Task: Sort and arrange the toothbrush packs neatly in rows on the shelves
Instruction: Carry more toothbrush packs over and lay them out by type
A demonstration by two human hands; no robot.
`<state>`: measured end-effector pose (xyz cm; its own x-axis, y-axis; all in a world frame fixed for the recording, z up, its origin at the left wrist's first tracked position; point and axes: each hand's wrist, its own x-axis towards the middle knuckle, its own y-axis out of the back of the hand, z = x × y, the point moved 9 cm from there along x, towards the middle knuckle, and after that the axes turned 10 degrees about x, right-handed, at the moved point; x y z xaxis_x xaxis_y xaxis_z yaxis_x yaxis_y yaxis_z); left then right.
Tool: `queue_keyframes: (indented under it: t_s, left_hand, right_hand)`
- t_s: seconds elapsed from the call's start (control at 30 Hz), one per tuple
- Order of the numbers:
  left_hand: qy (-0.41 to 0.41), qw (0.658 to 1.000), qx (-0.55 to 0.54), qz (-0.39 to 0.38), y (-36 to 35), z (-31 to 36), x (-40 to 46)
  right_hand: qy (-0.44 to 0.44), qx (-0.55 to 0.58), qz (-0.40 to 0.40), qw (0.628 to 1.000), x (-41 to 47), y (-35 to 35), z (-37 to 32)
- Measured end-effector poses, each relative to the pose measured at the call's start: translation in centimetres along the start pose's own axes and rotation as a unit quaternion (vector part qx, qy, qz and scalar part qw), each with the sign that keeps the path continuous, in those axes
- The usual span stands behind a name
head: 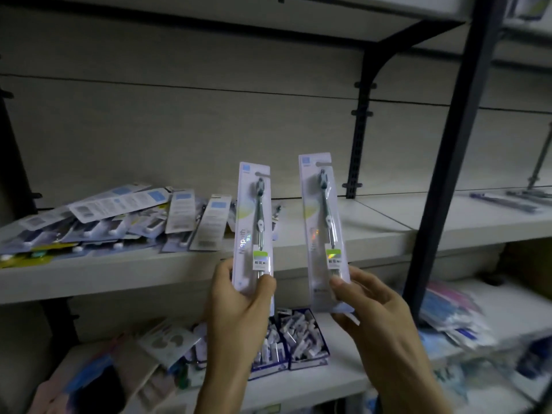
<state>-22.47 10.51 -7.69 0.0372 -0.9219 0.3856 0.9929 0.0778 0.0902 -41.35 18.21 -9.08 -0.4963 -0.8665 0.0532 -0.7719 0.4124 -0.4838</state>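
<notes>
My left hand (239,306) grips the bottom of an upright toothbrush pack (253,222) with a grey-green brush inside. My right hand (370,306) holds a matching second pack (323,222) upright by its lower end, a little to the right. Both packs stand in front of the middle shelf (373,234). A loose, disordered pile of toothbrush packs (119,216) lies on that shelf to the left, several of them face down.
A black upright post (448,162) and a bracket (361,138) divide the shelving. On the lower shelf sit two dark blue boxes of small items (298,339) and mixed packets (161,345). More packs lie at right (454,312), and a few on the far right shelf (507,201).
</notes>
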Motion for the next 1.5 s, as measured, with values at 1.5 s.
queue_keyframes:
  t_s: [1.5]
  left_hand:
    - [0.058,0.963,-0.159,-0.210,-62.7,9.5,-6.5]
  right_hand:
    - [0.152,-0.116,0.153,0.970,22.0,50.9,-27.8]
